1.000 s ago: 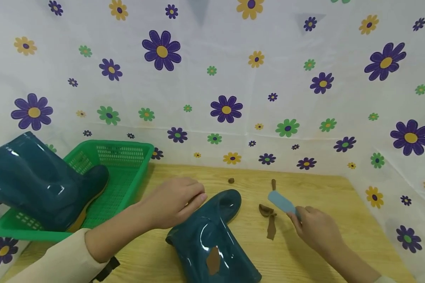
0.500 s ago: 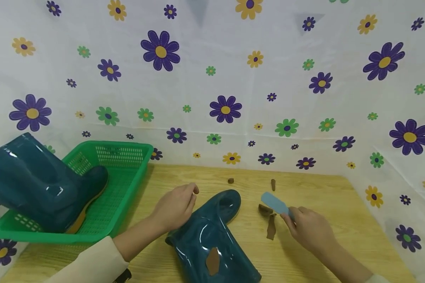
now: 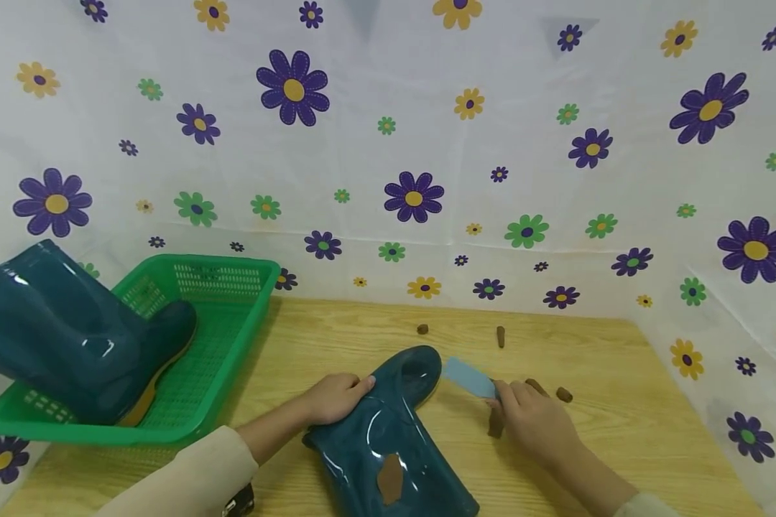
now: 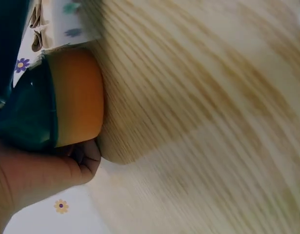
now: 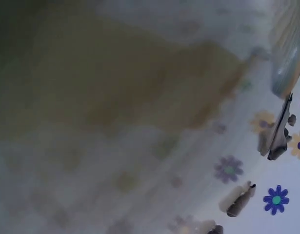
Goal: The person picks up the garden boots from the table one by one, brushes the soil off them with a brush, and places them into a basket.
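Observation:
A glossy dark teal rain boot [image 3: 368,424] lies on its side on the wooden table in the head view. A flat brown patch [image 3: 391,479] sticks to its shaft. My left hand [image 3: 334,398] grips the boot at the heel; in the left wrist view, its curled fingers lie by the tan heel [image 4: 79,97]. My right hand [image 3: 533,420] holds a flat, light blue scraper [image 3: 470,378], whose blade points left, close to the boot's toe. Brown clay-like pieces lie partly behind that hand, among them a strip [image 3: 495,424]. The right wrist view is mostly blurred.
A green basket [image 3: 238,373] stands at the left with a second teal boot [image 3: 97,337] leaning in it. Small brown lumps [image 3: 422,329] lie on the table [image 3: 595,345], several of them beyond the boot and to the right. A flowered white curtain [image 3: 356,158] hangs behind.
My left hand, loosely raised over the boot before, has come down and now grips its heel. The scraper in my right hand has moved left toward the boot's toe.

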`<state>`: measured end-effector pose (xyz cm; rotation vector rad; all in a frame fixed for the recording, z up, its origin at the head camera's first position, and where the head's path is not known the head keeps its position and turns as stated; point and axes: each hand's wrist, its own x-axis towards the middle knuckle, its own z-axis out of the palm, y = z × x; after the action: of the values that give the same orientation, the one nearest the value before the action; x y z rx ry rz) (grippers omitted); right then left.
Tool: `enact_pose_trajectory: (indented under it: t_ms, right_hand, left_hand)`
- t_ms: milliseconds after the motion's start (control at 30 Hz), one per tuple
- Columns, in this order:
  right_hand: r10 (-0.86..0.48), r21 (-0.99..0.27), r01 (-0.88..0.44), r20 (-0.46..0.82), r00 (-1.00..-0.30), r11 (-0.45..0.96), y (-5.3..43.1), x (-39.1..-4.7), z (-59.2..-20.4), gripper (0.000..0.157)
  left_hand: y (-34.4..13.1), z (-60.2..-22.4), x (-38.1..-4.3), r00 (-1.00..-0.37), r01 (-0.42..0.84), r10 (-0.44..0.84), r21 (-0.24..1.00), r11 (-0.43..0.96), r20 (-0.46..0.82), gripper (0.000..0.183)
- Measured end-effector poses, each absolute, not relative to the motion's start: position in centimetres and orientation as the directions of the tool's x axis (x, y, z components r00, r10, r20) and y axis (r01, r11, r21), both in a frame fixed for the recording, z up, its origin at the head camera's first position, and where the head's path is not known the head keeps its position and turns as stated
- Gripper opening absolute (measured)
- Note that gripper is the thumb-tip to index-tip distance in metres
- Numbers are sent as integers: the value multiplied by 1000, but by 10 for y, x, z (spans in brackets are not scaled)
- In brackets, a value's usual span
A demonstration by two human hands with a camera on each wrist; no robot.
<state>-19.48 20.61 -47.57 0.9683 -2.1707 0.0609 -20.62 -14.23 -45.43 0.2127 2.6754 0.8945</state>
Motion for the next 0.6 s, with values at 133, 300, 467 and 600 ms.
enact_pose_trajectory:
  t_ms: [133,300,467,600]
  right_hand:
    - [-667,310,-674,651,-363,670,208,-198,-477,55]
    - [-687,352,-674,652,-321,649,214,-207,-472,54]
    - [-683,367,-667,668,-297,649,207,-207,-473,54]
    - [-660,329,-677,684,-310,659,192,-204,-476,54]
  left_hand:
    - [-141,-453,-207,-941,108,276,602,791,-194,46]
    - [-140,-448,-208,-930,366,362,229,902,63,40]
    - [-146,-466,-211,-802,515,522,-105,851,291,42]
    - [-153,-482,-214,-738,535,553,-164,829,388,41]
